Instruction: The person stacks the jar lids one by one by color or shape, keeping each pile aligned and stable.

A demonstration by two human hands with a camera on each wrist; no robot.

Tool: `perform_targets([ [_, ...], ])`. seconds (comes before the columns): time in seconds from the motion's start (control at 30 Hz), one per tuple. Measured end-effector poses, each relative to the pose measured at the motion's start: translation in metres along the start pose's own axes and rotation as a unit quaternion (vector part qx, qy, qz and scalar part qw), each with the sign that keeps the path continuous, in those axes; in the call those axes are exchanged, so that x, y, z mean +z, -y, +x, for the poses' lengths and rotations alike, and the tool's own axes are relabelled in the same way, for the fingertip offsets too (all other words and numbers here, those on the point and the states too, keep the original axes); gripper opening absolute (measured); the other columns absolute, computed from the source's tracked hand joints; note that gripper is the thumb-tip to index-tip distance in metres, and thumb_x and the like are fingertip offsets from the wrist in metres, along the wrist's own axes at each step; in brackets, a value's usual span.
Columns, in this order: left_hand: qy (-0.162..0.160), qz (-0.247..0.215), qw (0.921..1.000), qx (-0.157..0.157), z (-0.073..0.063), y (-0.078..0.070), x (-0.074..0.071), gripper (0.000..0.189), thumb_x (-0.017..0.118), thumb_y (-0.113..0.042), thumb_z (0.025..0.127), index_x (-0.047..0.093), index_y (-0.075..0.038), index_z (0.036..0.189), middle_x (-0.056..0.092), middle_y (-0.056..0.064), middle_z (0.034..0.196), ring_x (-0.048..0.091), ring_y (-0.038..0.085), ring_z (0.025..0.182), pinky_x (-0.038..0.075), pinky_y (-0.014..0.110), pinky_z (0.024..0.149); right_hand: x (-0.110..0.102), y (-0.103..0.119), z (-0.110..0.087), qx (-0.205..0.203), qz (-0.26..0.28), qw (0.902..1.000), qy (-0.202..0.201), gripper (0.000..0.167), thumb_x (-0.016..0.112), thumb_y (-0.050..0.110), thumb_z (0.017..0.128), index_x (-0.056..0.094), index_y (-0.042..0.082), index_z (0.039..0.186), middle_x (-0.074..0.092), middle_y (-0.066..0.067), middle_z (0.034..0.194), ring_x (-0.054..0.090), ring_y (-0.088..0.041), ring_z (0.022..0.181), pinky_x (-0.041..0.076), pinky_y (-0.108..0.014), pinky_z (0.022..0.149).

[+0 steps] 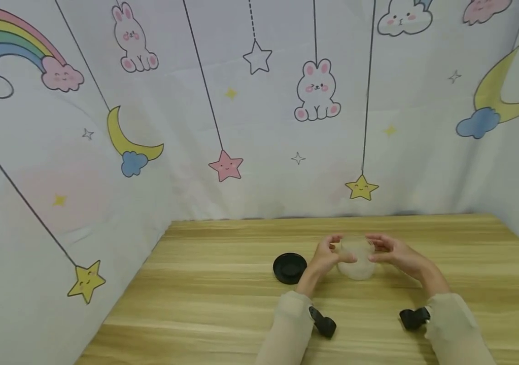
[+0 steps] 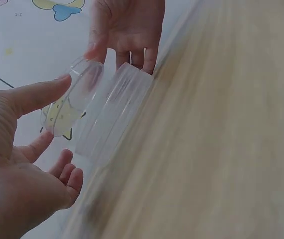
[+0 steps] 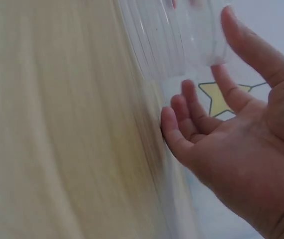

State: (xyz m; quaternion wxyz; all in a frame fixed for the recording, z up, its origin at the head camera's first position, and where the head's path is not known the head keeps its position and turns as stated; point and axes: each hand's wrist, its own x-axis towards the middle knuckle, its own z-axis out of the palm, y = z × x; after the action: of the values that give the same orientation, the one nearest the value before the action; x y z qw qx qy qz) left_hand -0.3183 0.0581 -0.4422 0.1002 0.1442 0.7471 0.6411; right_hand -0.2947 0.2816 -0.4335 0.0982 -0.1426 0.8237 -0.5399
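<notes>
A clear plastic container (image 1: 356, 267) with ribbed sides stands on the wooden table between both hands. At its top is a narrower clear round part (image 2: 77, 94); whether that part is separate from the ribbed body (image 2: 114, 117) I cannot tell. The left hand (image 1: 325, 257) holds the round part from the left between thumb and index finger, its other fingers loosely bent below. From the right, the right hand (image 1: 398, 256) holds the same part with thumb and index finger. Left of the container, close to the left hand, lies a round black lid (image 1: 289, 268).
The wooden table (image 1: 204, 304) extends to a white cloth backdrop (image 1: 264, 126) printed with rabbits, stars and moons. A black wrist strap (image 1: 323, 323) sits on the left sleeve and another black strap (image 1: 414, 318) on the right sleeve.
</notes>
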Motion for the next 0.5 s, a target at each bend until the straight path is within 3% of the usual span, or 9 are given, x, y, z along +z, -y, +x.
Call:
perform_targets([
  [0.2, 0.010, -0.002, 0.9996, -0.026, -0.002, 0.010, 0.001, 0.058, 0.081, -0.008, 0.075, 0.058, -0.015, 0.128, 0.054, 0.002, 0.129, 0.048, 0.019, 0.115, 0.042, 0.045, 0.103, 0.002, -0.008, 0.001, 0.015, 0.024, 0.9993, 0.025, 0.075, 0.068, 0.018, 0.091, 0.027, -0.009, 0.148, 0.031, -0.035, 0.148, 0.035, -0.047, 0.133, 0.036, -0.055, 0.105],
  [0.5, 0.019, 0.011, 0.9995, -0.024, -0.003, 0.014, 0.000, 0.058, 0.082, -0.006, 0.075, 0.058, -0.016, 0.126, 0.054, 0.001, 0.125, 0.049, 0.015, 0.107, 0.043, 0.040, 0.098, 0.004, -0.011, 0.002, 0.002, 0.021, 0.9992, 0.034, 0.076, 0.070, 0.016, 0.090, 0.028, -0.012, 0.146, 0.037, -0.034, 0.143, 0.047, -0.020, 0.119, 0.045, -0.028, 0.092],
])
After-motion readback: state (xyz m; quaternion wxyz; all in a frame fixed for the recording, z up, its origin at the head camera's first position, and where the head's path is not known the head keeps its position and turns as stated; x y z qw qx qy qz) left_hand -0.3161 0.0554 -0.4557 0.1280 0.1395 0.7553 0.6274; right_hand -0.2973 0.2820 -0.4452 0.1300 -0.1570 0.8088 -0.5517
